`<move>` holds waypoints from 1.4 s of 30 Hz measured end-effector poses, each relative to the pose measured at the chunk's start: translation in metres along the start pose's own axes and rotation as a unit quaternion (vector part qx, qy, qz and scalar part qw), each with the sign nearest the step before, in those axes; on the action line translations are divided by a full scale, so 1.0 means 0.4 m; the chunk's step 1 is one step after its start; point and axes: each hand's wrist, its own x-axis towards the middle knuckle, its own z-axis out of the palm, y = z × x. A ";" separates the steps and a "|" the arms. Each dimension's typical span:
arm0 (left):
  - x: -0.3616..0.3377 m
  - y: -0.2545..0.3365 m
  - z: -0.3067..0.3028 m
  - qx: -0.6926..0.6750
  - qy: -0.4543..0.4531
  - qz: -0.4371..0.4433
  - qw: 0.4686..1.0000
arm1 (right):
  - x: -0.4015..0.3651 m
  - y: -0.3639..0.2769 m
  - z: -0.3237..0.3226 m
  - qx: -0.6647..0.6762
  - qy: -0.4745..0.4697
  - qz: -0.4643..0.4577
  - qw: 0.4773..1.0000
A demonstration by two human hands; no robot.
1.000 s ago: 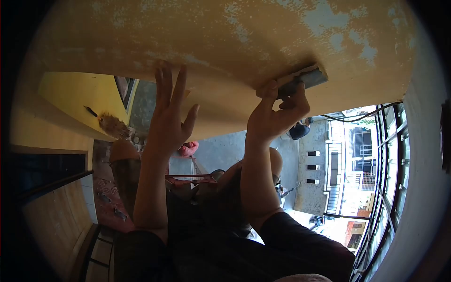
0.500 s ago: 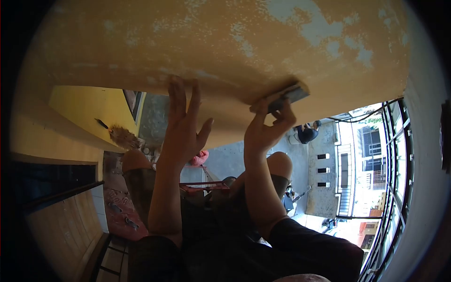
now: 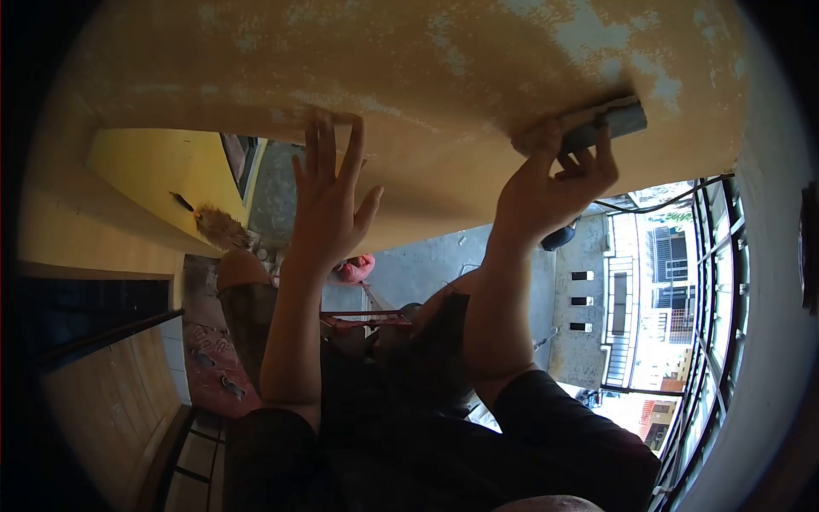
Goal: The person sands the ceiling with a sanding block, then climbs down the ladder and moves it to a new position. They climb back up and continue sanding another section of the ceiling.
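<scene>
My right hand (image 3: 559,179) grips a grey, flat-faced block (image 3: 604,126), its face against the yellow-orange wall (image 3: 409,77), which carries pale worn patches. The thumb is on the block's left part and the fingers curl at its lower side. My left hand (image 3: 328,200) is raised with its fingers spread, the fingertips at the lower edge of the wall surface. It holds nothing.
Below my arms is a red metal frame (image 3: 367,318), with a pink-red bundle (image 3: 356,269) behind it. A feather-like brush (image 3: 220,229) is at the left. A dark helmet-like shape (image 3: 559,237) shows below my right wrist. Sandals (image 3: 232,386) lie on a red surface.
My right hand has moved up and to the right along the wall with the block. My left hand has shifted slightly up, its fingers more spread. The view has tilted a little.
</scene>
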 end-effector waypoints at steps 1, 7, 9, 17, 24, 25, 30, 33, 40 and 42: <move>-0.003 -0.001 -0.002 -0.009 -0.002 -0.004 1.000 | -0.003 -0.002 0.009 -0.027 -0.003 -0.021 0.999; 0.003 0.002 -0.002 -0.017 0.008 -0.013 1.000 | -0.041 0.034 0.003 0.000 -0.022 -0.015 1.000; -0.011 0.004 -0.003 -0.015 0.008 -0.012 1.000 | 0.047 -0.039 0.003 0.108 -0.005 0.072 0.992; -0.001 0.004 -0.023 -0.016 -0.048 -0.022 0.998 | -0.049 0.035 0.010 0.054 -0.027 -0.012 0.998; -0.002 0.002 -0.030 -0.005 -0.034 -0.007 0.999 | -0.073 0.035 0.014 -0.036 -0.049 -0.069 0.996; -0.002 0.000 -0.024 -0.007 -0.033 -0.011 0.999 | -0.068 0.040 0.022 -0.031 -0.045 -0.073 0.996; -0.005 0.001 -0.020 -0.004 -0.031 -0.008 0.999 | 0.029 -0.013 0.026 0.019 -0.013 -0.020 1.000; -0.002 0.001 -0.021 -0.001 -0.026 -0.003 1.000 | -0.027 0.034 0.015 -0.085 -0.025 -0.109 0.990; -0.004 -0.002 -0.014 -0.019 -0.030 -0.009 0.999 | 0.066 -0.021 0.023 0.012 0.015 -0.034 0.999; -0.005 -0.002 -0.024 -0.010 -0.028 0.000 1.000 | 0.058 -0.016 0.021 0.076 0.031 -0.003 0.997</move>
